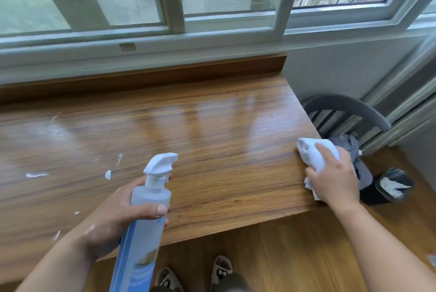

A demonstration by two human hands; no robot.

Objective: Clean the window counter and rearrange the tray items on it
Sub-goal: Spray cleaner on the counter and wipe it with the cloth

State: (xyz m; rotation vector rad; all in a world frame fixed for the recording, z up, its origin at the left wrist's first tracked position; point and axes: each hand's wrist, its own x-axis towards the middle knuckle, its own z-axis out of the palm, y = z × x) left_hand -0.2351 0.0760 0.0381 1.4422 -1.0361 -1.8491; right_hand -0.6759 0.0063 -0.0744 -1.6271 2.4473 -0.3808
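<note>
A grey chair (349,105) stood at the far right, a grey cap (349,148) lying on it. Just right, a black bin (375,195) held crumpled paper (391,189). 2 patterned slippers (221,268) showed at the near edge.

wood-grain brown counter (212,126) — pale blue spray bottle (146,209), white cloth (316,152).

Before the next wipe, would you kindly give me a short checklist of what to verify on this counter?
1. Left hand grips the spray bottle: ok.
2. Right hand holds the white cloth down on the counter: ok.
3. Cloth clear of the counter's right edge: not ok, it sits right at the edge.
4. Left part of the counter wiped: not ok, white foam streaks lie there.
5. Tray ready to go back: cannot tell, no tray is in view.
</note>
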